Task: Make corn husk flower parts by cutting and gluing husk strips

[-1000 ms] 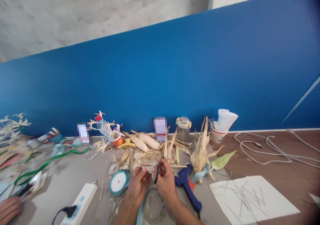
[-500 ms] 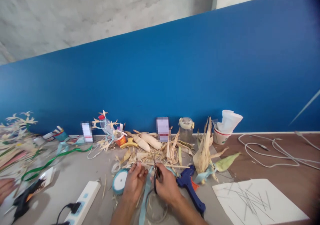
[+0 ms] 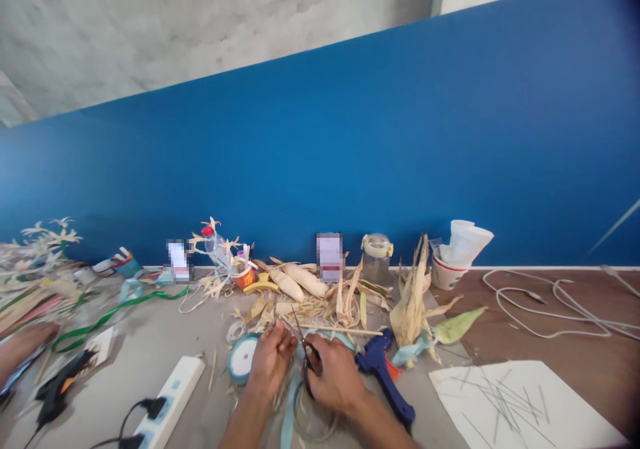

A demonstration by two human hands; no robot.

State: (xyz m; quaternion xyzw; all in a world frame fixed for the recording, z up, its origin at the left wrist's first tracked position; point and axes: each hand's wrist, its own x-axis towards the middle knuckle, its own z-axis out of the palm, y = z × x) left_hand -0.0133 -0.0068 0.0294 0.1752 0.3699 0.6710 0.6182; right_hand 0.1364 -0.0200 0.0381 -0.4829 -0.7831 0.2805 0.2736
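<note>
Dark-handled scissors are in my right hand, fingers through the loops. Their blades point up and away and stand spread apart. Just left of the blades, my left hand is closed in a pinch; what it holds is too small to make out. A roll of blue ribbon lies beside my left wrist. Pale blue ribbon hangs down between my forearms, near a ring-shaped loop on the table. Dry corn husks are heaped beyond my hands.
A blue glue gun lies right of my right hand. Farther right, white paper carries several thin wires. A power strip and a black glue gun lie left. Another person's hand is at far left. A lidded jar stands behind.
The scissor blades have spread apart, and the scissors' handles show more clearly. My left hand keeps its pinch. The other person's hand at far left has reached farther in.
</note>
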